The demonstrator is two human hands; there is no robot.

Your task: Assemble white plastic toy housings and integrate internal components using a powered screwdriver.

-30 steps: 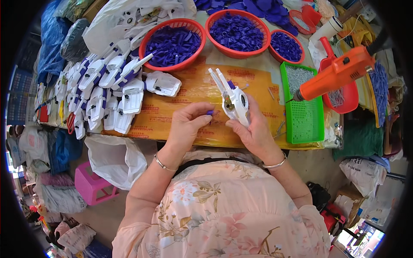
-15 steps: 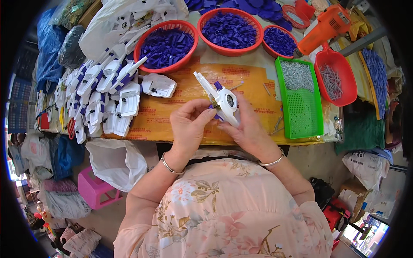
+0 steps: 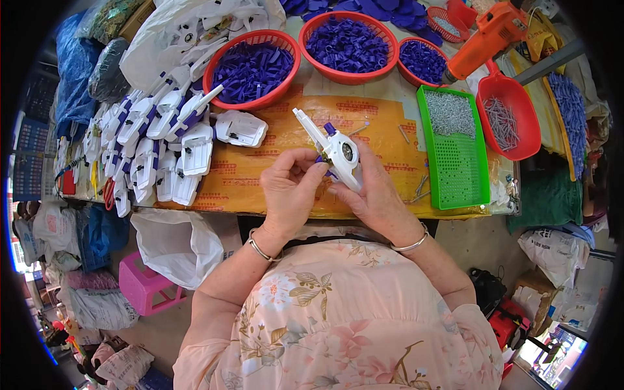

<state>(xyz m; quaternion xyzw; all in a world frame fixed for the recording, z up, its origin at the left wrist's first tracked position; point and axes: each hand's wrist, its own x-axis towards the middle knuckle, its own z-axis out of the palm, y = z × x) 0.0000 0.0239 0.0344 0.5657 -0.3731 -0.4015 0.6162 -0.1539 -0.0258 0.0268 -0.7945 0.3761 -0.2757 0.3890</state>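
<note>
Above the near edge of the table, a white plastic assembly point(image 3: 337, 155) with a round compass-like dial, a long white arm and purple pieces leans up to the left. My right hand point(image 3: 379, 201) grips its lower right side, fingers behind it and thumb at its bottom end. On the other side, the closed thumb and finger of my left hand point(image 3: 290, 188) pinch at a small purple part point(image 3: 331, 175) on the assembly's lower left edge; the fingertips partly cover that part. A purple knob point(image 3: 329, 129) stands out near the top of the assembly.
Many similar white-and-purple assemblies point(image 3: 156, 123) are piled at left, beside a white shell point(image 3: 240, 129). Red baskets point(image 3: 354, 78) of purple parts stand at the back. A green tray point(image 3: 469, 195) of small metal pieces, a red scoop point(image 3: 523, 153) of pins and an orange power driver point(image 3: 484, 49) are at right.
The left hand has shifted very slightly to the right. Both hands keep their hold on the assembly, which stays almost in the same place.
</note>
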